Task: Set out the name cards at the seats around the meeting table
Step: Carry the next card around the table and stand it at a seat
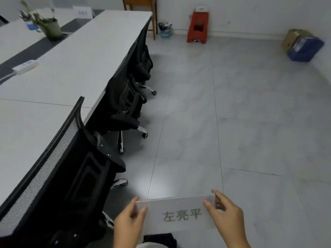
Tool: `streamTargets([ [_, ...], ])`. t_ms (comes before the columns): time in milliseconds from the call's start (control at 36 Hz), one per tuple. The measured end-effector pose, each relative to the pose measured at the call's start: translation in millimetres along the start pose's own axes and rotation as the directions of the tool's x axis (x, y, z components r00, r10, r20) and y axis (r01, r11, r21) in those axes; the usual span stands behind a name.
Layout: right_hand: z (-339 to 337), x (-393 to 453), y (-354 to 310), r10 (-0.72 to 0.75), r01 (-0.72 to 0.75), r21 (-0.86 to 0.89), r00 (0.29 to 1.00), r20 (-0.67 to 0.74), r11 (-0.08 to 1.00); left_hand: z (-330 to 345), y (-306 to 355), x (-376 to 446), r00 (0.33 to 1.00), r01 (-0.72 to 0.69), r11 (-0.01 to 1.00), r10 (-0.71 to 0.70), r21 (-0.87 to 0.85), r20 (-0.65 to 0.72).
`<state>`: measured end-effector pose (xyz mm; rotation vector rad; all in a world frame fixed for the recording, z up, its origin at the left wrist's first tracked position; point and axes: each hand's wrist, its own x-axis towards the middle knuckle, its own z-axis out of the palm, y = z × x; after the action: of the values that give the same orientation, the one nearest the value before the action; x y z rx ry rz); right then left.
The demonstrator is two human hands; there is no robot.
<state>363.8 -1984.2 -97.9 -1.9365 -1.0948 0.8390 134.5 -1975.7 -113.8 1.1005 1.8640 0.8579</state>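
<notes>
1. Held out over the floor [232, 113], not over the surface [71, 59]: one name card [179, 213], pinched at its left end by the left hand [129, 224] and at its right end by the right hand [227, 219], both closed on it with thumbs on the printed face.
2. Well apart from the card: the near seat, a black mesh chair [71, 167] pushed against the surface edge, with two more chairs [125, 104] further along the same side.
3. Likely slip: a thin card gripped only at its ends, easy to bend or drop on the tiles when one hand lets go to reach across the chair back.
4. Likely snag: tall chair backs standing between body and surface, so a card could catch on the mesh or get set too close to the edge and tip off.
5. Possible mix-up: no visible seat markers on the near stretch, so a wrong seat or a card facing the wrong way seems quite possible.
6. Hard to read: a second white card [82, 12] at the far end, its print blurred.
7. Hidden or cut off: lower edge of the held card behind dark cloth at the bottom; any stand or fold on its back; left part of the surface beyond the plant pot [52, 28] and power strip [25, 67]; any further cards, none in sight.
</notes>
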Motion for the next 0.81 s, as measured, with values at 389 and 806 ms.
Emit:
streamTargets([
  [389, 35.7, 291.0, -131.6, -0.069, 0.07, 0.014, 0.995, -0.065, 0.997, 82.8, 173.8, 275.7, 0.988, -0.154, 0.986, 0.153, -0.055, -0.023],
  [806, 94.4, 604.0, -210.7, -0.139, 0.14, 0.054, 0.99, -0.014, 0.989, 170.8, 301.0, 516.7, 0.987, -0.082, 0.984, 0.058, -0.157, -0.152],
])
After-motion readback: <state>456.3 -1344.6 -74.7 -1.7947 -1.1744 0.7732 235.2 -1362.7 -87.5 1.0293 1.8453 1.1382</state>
